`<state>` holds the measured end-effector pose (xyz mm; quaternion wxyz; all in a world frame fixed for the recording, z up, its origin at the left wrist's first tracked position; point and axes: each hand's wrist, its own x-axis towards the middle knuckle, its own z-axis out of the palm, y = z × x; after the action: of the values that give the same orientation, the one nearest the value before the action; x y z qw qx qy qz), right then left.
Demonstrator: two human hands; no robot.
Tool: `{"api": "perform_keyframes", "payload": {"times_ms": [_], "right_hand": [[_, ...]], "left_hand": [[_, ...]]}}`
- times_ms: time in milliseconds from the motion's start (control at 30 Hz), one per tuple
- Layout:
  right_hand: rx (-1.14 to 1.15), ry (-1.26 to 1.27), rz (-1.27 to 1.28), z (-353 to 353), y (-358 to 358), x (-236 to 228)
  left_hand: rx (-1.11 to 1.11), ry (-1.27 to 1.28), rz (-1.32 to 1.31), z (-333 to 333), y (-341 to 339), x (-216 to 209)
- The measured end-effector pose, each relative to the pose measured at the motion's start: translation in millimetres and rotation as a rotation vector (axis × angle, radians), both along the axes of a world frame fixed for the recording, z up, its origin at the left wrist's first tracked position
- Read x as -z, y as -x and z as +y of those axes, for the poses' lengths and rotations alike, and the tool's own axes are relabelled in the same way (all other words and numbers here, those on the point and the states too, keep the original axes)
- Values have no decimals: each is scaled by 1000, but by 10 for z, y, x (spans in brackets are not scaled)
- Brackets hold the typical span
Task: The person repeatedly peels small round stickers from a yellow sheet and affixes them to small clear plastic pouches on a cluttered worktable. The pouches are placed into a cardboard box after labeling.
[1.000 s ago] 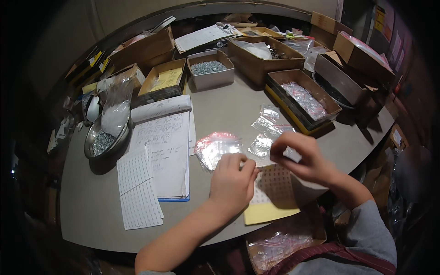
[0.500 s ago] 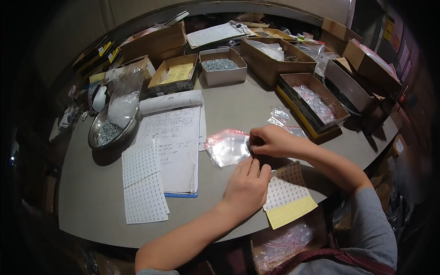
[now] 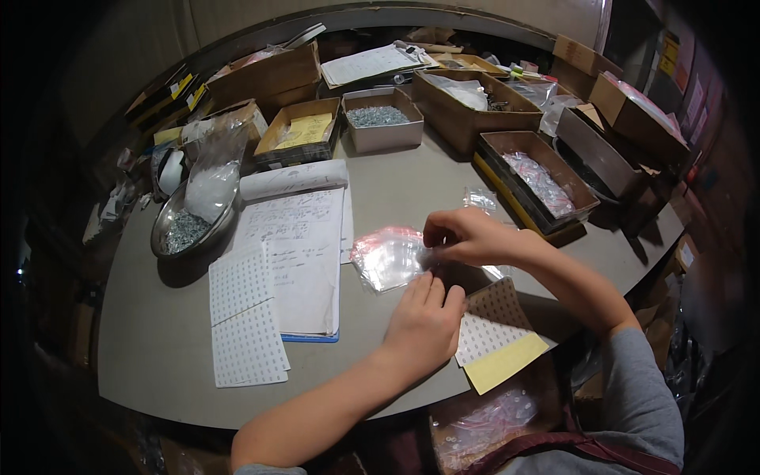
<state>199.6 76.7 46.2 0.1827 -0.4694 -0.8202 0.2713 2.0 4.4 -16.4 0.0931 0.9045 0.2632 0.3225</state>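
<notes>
A fanned stack of clear zip bags [image 3: 388,257] with red-edged tops lies on the table in front of me. My right hand [image 3: 473,237] hovers over the stack's right edge, thumb and forefinger closed in a pinch; what is between them is too small to make out. Below it, my left hand [image 3: 423,321] rests with bent fingers at the stack's lower right corner, its thumb hidden. Whatever those fingers press on cannot be made out. Beside my left hand lies a sheet of small printed labels [image 3: 495,321] with a yellow end, reaching over the table edge.
More label sheets [image 3: 245,332] overlap a clipboard of handwritten papers [image 3: 305,261] at left. Behind it are a metal bowl of screws [image 3: 186,229] and a box of small metal parts [image 3: 380,119]. A box of filled bags [image 3: 546,186] stands right; another [image 3: 483,423] sits below the table edge.
My right hand has shifted slightly left and up over the bag stack, its fingers changing position. My left hand has hardly moved. The whole view has shifted a little.
</notes>
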Motion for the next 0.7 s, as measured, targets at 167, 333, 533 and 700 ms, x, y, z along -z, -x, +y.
{"api": "perform_keyframes", "payload": {"times_ms": [167,333,533,700], "right_hand": [[34,-250,-216,-78,181,190],[119,-77,-230,8,3,129],[160,46,-295,55,-500,62],[93,-66,35,-319,-575,12]], "left_hand": [[-6,10,21,-37,22,-37],[-6,-117,-134,12,-14,38],[-6,-105,-36,36,-7,71],[32,25,-33,82,30,-12]]}}
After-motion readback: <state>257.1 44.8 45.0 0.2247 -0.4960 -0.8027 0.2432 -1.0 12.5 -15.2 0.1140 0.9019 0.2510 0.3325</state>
